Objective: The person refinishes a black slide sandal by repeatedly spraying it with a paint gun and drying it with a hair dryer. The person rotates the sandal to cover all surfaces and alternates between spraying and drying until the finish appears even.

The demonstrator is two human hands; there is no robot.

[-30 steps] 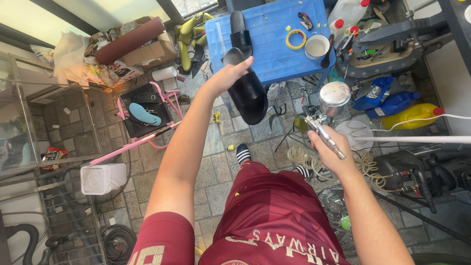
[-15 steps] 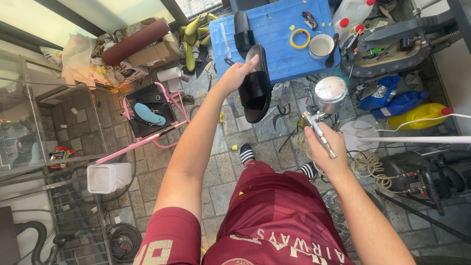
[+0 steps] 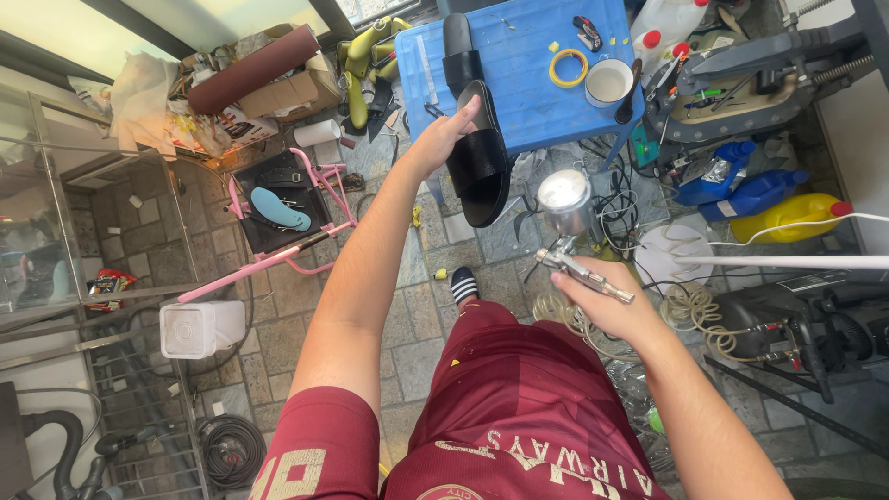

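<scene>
Sandal (image 3: 483,153) in black, a slide type, hangs from the left hand (image 3: 443,139), whose fingers are pushed in under its strap while the thumb lies along the outside, so the sole points down toward the paved floor (image 3: 278,343). It sits out ahead at arm's length, in front of the near edge of a blue plastic table (image 3: 528,83). The right hand (image 3: 607,301) is closed around the grip of a metal spray gun (image 3: 574,241), whose shiny cup stands up just right of and below the sandal, close but apart from it. The two hands are well apart, the sandal up and to the left of the gun. On the table lie a second black sandal (image 3: 460,48), a yellow tape ring (image 3: 568,67) and a white cup (image 3: 608,81). A pink frame (image 3: 306,245) holding a light blue insole (image 3: 281,208) stands to the left. A yellow bottle (image 3: 787,215) lies at right, near a coiled hose (image 3: 694,310).
</scene>
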